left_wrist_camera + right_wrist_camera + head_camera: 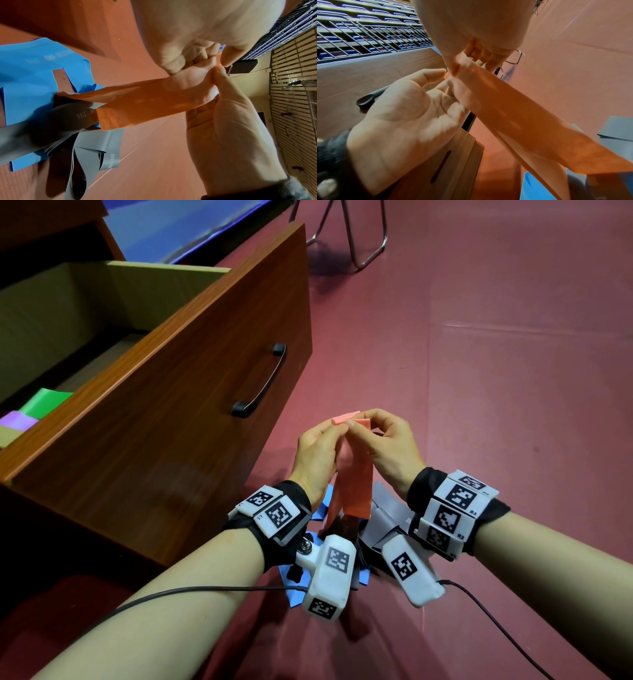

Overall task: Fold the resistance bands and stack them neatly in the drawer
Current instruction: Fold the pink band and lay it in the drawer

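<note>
An orange resistance band point(354, 481) hangs doubled from both hands above the floor. My left hand point(317, 453) pinches its top fold from the left and my right hand point(383, 440) pinches it from the right, fingertips almost meeting. In the left wrist view the orange band point(145, 102) stretches down toward a blue band point(34, 75) and a grey band point(96, 152) lying loose on the floor. In the right wrist view the orange band point(513, 119) falls away from the pinch. The open wooden drawer point(191, 313) at left holds a folded green band point(44, 402) and a purple band point(17, 421).
The drawer front with its black handle point(260, 381) stands just left of my hands. Red floor mat point(496, 371) spreads to the right. A metal chair leg frame point(356, 237) stands at the far top. Cables trail from both wrist cameras.
</note>
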